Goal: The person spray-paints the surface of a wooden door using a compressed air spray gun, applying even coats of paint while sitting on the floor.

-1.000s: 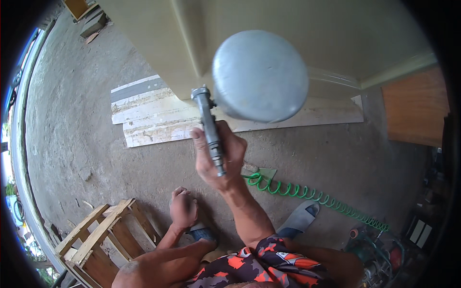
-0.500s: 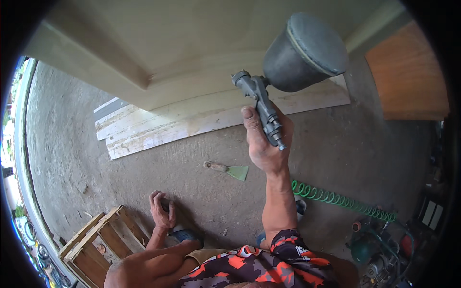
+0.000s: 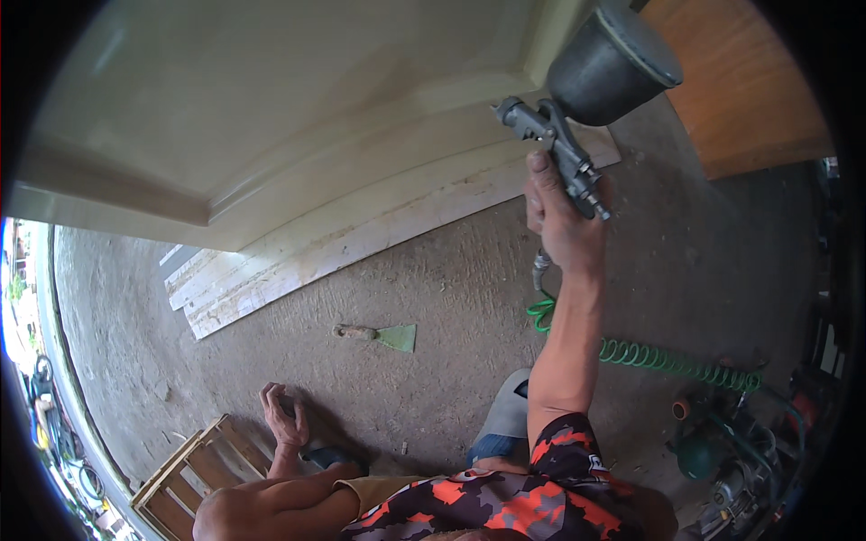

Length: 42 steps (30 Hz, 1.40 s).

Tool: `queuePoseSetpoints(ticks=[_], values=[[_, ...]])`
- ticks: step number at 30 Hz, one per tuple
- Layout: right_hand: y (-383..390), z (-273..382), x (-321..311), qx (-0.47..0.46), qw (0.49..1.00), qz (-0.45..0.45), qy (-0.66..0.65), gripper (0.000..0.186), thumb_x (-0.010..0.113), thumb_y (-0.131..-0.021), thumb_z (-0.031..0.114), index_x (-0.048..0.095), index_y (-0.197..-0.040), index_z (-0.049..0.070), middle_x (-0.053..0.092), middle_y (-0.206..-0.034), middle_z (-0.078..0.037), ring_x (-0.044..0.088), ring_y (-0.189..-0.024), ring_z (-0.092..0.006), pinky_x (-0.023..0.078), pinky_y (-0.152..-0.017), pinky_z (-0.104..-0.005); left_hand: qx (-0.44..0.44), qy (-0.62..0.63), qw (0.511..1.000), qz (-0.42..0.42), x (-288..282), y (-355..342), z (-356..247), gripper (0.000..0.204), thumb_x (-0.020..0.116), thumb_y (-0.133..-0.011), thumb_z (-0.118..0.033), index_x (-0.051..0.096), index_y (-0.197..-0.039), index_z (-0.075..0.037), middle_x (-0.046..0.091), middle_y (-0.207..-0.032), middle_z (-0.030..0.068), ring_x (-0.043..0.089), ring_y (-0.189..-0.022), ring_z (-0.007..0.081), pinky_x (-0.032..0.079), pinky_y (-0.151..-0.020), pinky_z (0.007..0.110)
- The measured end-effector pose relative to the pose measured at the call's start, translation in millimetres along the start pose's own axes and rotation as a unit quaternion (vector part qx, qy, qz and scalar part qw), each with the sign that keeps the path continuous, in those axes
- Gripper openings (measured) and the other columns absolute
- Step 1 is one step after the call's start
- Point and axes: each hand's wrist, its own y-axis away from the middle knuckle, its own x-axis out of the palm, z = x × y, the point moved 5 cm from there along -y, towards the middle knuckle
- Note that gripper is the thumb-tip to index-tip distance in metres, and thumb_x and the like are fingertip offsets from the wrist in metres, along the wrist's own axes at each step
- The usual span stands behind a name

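In my right hand (image 3: pixel 568 216) is a grey metal spray gun (image 3: pixel 561 144), its round paint cup (image 3: pixel 609 68) on top. My fingers wrap round the handle, with the thumb near the gun's back. The nozzle points left toward a glossy beige panel (image 3: pixel 298 117) with raised mouldings, like a door. My left hand (image 3: pixel 285 417) hangs low at the left, fingers loosely bent and apart from the thumb. Something dark shows behind its fingers, perhaps my shoe; no held thing is visible.
Pale boards (image 3: pixel 379 234) lie under the panel. A putty knife (image 3: pixel 388 337) with a green blade rests on the concrete floor. A coiled green hose (image 3: pixel 677 361) runs toward a compressor (image 3: pixel 713 451). A wooden crate (image 3: pixel 203 469) stands lower left, a brown wood sheet (image 3: pixel 749 90) upper right.
My right hand has carried the spray gun up and to the right. The view has shifted, so more of the beige panel shows at the left. My left hand still hangs low.
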Motion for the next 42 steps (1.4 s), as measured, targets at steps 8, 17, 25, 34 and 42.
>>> queuePoseSetpoints(ticks=[8,17,25,34,42], values=[[-31.8,18.5,-93.7,0.021,0.998,-0.032,0.040,0.042,0.074,-0.114,0.040,0.058,-0.089,0.011,0.049,-0.066,0.005,0.041,-0.049,-0.0051,0.028,-0.045,-0.0270,-0.005,-0.029,0.999,0.018,3.2,0.0,0.1,0.048,0.070,-0.090,-0.010,0.057,-0.135,-0.002,0.058,-0.134,0.0264,0.062,-0.119,0.0475,0.053,-0.103,0.052],[-78.9,17.1,-170.9,0.007,0.998,-0.036,0.054,0.042,0.076,-0.112,0.044,0.058,-0.089,0.013,0.050,-0.067,0.006,0.042,-0.049,-0.0041,0.029,-0.044,-0.0261,0.002,-0.070,0.997,0.030,5.0,-1.6,-6.3,0.048,0.069,-0.091,-0.012,0.056,-0.137,-0.003,0.057,-0.135,0.0260,0.062,-0.121,0.0488,0.053,-0.104,0.054],[-108.0,8.8,-190.4,0.034,0.996,-0.057,0.062,0.039,0.078,-0.110,0.046,0.063,-0.094,0.014,0.051,-0.067,0.006,0.041,-0.048,-0.0036,0.028,-0.045,-0.0251,-0.012,-0.070,0.997,0.030,6.6,0.4,-1.9,0.049,0.069,-0.091,-0.013,0.056,-0.138,-0.004,0.057,-0.136,0.0262,0.061,-0.122,0.0491,0.053,-0.105,0.055],[-82.8,5.9,-165.7,0.009,0.987,-0.131,0.092,0.041,0.079,-0.110,0.046,0.065,-0.090,0.013,0.052,-0.066,0.006,0.043,-0.050,-0.0049,0.030,-0.047,-0.0258,-0.006,-0.049,0.999,0.012,4.1,0.3,-9.0,0.054,0.071,-0.087,-0.006,0.055,-0.139,-0.004,0.057,-0.138,0.0244,0.064,-0.115,0.0448,0.055,-0.102,0.052],[-21.5,-5.4,-72.2,-0.057,0.989,-0.107,0.087,0.042,0.083,-0.108,0.043,0.064,-0.088,0.012,0.048,-0.064,0.008,0.044,-0.051,-0.0038,0.034,-0.046,-0.0258,-0.022,-0.009,1.000,0.006,2.8,2.3,-5.2,0.055,0.071,-0.085,-0.004,0.056,-0.137,-0.003,0.057,-0.136,0.0245,0.062,-0.120,0.0457,0.052,-0.107,0.053]])
